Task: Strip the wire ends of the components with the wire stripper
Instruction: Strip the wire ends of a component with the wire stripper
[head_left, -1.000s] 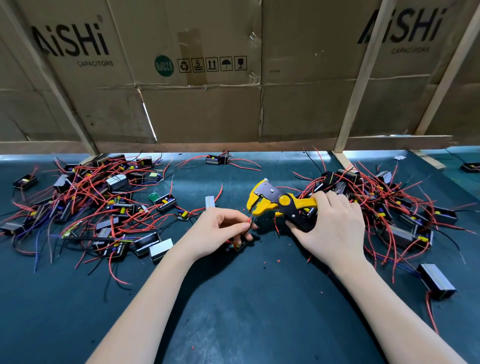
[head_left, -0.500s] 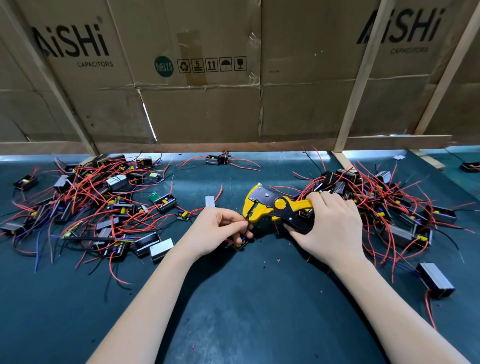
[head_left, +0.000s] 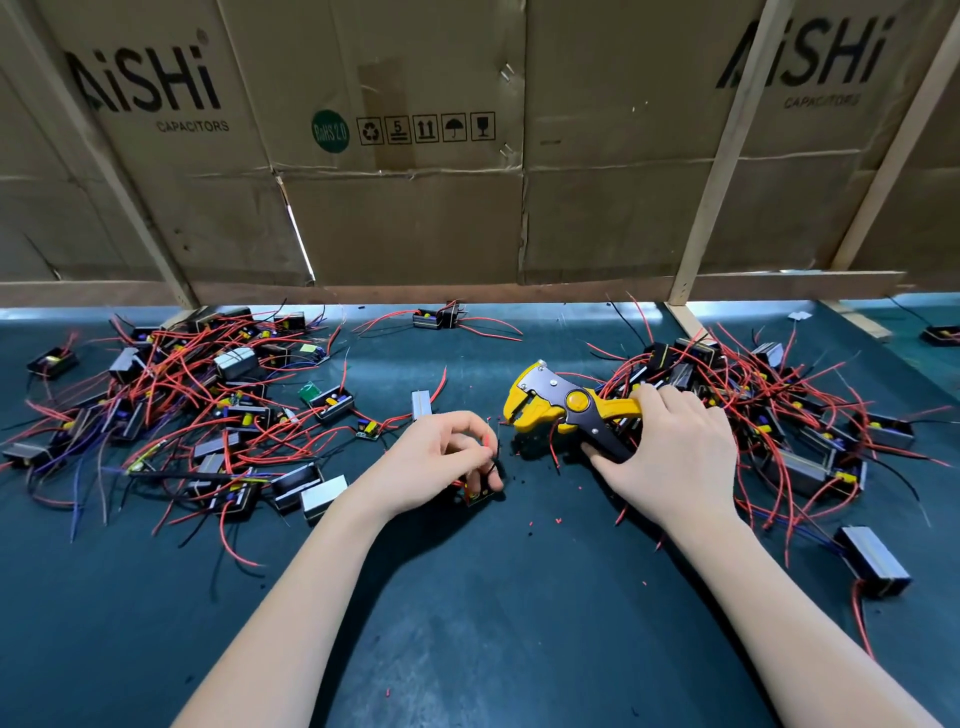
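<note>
Yellow wire stripper (head_left: 563, 410), one, gripped by right hand (head_left: 670, 457); left hand (head_left: 436, 462) fingers pinch one component (head_left: 480, 493).

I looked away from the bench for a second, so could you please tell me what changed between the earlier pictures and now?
The wire stripper in the right hand drew slightly back from the left hand, leaving a small gap. The left hand kept holding its component, and both piles of wired parts stayed put.

printed cardboard sheets (head_left: 405, 156), wooden battens (head_left: 711, 171), dark mat (head_left: 467, 623)
</note>
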